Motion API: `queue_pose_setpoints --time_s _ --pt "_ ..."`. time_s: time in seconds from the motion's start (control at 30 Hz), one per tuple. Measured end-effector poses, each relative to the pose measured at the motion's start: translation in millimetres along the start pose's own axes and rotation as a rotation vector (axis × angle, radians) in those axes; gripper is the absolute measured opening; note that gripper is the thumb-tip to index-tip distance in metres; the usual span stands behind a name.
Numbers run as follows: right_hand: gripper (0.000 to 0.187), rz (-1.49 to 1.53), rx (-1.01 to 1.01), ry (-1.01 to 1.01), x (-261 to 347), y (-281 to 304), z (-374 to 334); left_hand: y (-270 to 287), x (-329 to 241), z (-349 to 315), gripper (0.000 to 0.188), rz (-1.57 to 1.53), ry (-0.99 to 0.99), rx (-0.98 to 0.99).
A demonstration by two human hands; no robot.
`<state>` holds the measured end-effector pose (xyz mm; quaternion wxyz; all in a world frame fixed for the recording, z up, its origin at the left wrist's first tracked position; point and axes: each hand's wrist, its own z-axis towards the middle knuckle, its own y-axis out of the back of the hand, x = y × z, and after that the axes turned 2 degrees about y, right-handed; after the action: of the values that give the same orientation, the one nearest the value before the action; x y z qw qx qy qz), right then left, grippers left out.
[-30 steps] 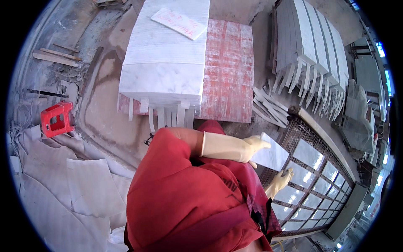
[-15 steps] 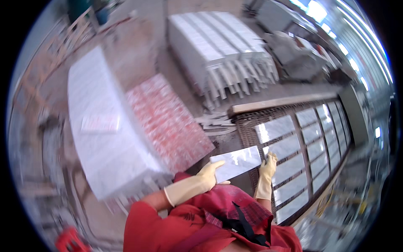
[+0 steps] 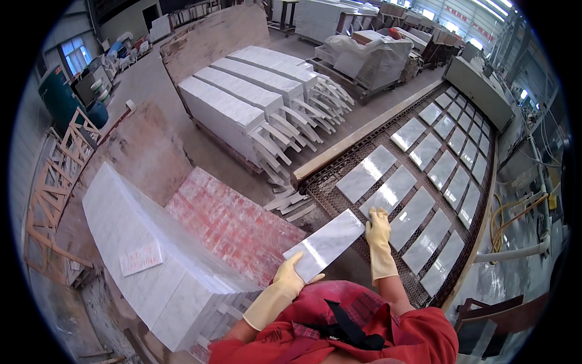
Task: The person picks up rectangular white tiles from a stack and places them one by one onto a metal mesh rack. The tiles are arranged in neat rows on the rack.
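Note:
My left hand, in a cream rubber glove, grips the near left end of a white-grey marble tile, thumb on top. That tile is tilted, its glossy face up, and its far end reaches toward my other hand. My right hand, gloved alike, is at the near end of a marble tile on the belt, fingers stretched forward; whether they press on it I cannot tell. More glossy tiles lie in rows on the dark mesh conveyor belt.
On my left stands a stack of marble tiles with a small marked piece on top. Beside it lies a red, white-dusted board. Bundled marble slabs stand ahead. A wooden rail edges the belt, leading to a machine housing.
The view has turned and sharpened. My left hand still holds the tile, which now slants more steeply. My right hand stays by the belt's near end, its fingers now further over a tile.

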<state>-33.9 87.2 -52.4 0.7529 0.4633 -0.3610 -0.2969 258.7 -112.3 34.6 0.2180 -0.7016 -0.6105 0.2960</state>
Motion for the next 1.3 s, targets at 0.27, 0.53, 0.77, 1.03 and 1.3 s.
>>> queue_pose_setpoints --time_s 0.27,0.53,0.77,1.03,1.3 --pt "0.053 -0.015 0.006 0.013 -9 -2 1 14 13 14 0.047 -0.049 -0.002 0.022" --pt "0.051 -0.019 -0.072 0.051 -10 -9 -1 24 20 19 0.047 -0.048 0.004 0.015" --pt "0.050 -0.012 -0.080 0.040 -12 -10 -4 12 22 10 0.044 -0.043 0.006 -0.030" --pt "0.049 -0.032 -0.110 0.066 -14 -11 -11 15 26 11 0.045 -0.009 0.004 0.012" --pt "0.048 0.182 0.212 0.083 18 28 -31 15 28 14 0.046 -0.016 -0.005 0.005"
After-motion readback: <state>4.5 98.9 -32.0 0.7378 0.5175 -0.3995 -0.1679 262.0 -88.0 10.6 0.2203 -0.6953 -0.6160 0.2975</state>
